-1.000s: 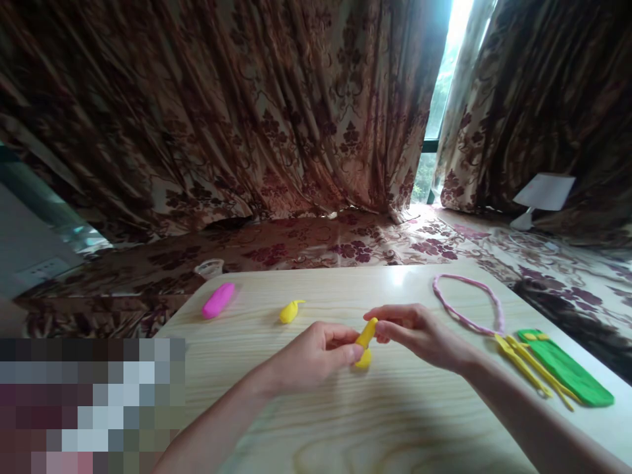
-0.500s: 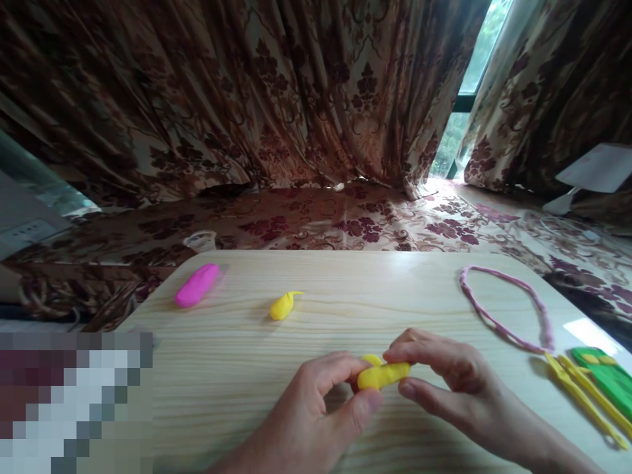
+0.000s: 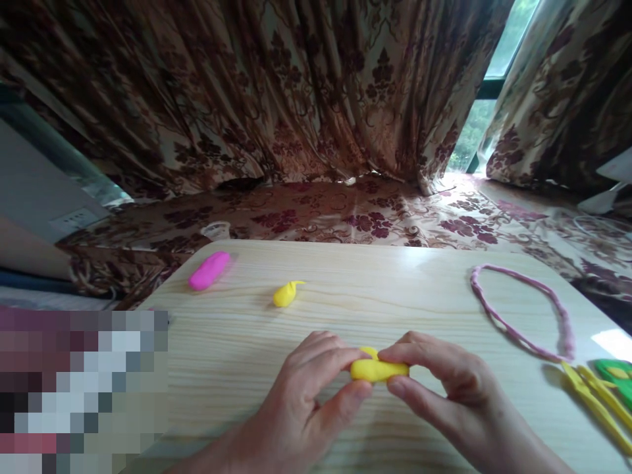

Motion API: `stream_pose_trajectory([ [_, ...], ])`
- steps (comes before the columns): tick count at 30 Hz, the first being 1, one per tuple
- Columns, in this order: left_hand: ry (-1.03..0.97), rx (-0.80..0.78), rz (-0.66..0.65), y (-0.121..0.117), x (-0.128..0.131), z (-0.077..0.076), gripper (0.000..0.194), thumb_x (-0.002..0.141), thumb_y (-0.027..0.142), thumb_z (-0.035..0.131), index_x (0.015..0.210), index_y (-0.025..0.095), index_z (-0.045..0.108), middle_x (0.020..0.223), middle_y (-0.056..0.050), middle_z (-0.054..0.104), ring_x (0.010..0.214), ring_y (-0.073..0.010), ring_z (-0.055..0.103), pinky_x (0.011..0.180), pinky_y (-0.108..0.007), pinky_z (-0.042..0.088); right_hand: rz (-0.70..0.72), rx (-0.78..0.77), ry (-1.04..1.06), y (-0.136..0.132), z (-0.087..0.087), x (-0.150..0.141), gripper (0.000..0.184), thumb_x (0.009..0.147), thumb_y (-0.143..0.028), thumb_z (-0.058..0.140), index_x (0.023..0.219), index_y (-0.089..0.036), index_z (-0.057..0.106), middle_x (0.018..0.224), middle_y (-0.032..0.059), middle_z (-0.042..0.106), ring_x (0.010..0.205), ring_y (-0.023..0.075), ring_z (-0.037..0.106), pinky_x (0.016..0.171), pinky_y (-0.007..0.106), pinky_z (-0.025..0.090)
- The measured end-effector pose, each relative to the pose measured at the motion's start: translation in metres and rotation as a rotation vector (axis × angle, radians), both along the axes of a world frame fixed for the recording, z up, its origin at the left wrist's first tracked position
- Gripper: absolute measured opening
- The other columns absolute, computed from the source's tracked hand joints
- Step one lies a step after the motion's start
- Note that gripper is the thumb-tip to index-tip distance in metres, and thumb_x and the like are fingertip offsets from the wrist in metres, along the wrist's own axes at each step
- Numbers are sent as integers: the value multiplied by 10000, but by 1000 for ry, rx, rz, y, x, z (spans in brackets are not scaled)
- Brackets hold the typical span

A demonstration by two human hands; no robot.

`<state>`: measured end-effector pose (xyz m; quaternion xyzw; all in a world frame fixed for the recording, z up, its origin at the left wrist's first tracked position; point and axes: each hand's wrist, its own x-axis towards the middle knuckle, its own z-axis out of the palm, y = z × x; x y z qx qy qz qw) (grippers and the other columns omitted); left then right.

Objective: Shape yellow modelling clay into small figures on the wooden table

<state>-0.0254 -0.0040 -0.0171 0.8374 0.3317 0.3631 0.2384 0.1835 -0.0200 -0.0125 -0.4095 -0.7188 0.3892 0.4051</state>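
Note:
Between my two hands is a short, thick roll of yellow modelling clay, lying level from side to side. My left hand pinches its left end between thumb and fingers. Its right end is gripped the same way by my right hand. Just behind the roll another bit of yellow clay shows, partly hidden by the roll and my fingers; I cannot tell whether it is joined on. Farther back on the table lies a small yellow clay lump with a thin curled tail.
On the pale wooden table, a pink clay roll lies far left. To the right are a pink twisted loop, yellow modelling tools and a green clay slab. A clear cup stands beyond the back edge.
The yellow roll has turned from tilted upward to level, and my hands have come lower and nearer to me. My right hand now pinches its end. The camera view has shifted.

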Motion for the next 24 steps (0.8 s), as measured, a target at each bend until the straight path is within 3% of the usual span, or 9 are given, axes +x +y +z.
stream_pose_trajectory([
  [4,12,2,-4,1,3,4,165,840,161,547,992,213,588,925,-21,657,894,-163,595,843,-282,436,-41,23,43,-3,-4,1,332,801,-179,646,1122,-258,603,904,19,649,851,160,607,772,276,467],
  [10,-45,86,71,6,4,4,310,777,158,644,1065,242,566,963,-11,665,952,-177,586,841,-284,440,-31,-28,95,1,-3,-4,217,853,-202,584,1052,-255,651,830,12,645,770,142,603,706,267,469],
  [14,-37,130,71,5,2,3,285,764,149,659,1021,251,590,947,4,671,951,-169,591,873,-287,416,-69,-6,74,0,-4,-8,270,827,-211,623,1091,-265,633,882,7,657,824,146,609,768,268,467],
  [18,-66,7,58,4,-1,4,168,789,186,637,945,248,621,886,26,675,878,-147,605,881,-281,411,-64,23,15,-3,-1,-7,247,846,-251,599,1086,-303,631,860,-14,670,807,137,624,735,241,486],
  [21,-153,-183,149,11,-3,2,83,848,236,565,892,234,635,827,26,669,810,-130,609,765,-241,449,-204,26,-98,1,4,0,342,905,-319,494,1246,-325,504,1099,8,643,1034,168,584,891,300,462],
  [24,-335,-278,310,24,-9,1,147,876,298,518,876,220,642,815,18,678,820,-129,612,764,-229,452,-364,134,-352,15,13,-3,457,938,-363,385,1384,-280,328,1399,61,414,1299,214,350,1065,428,293],
])
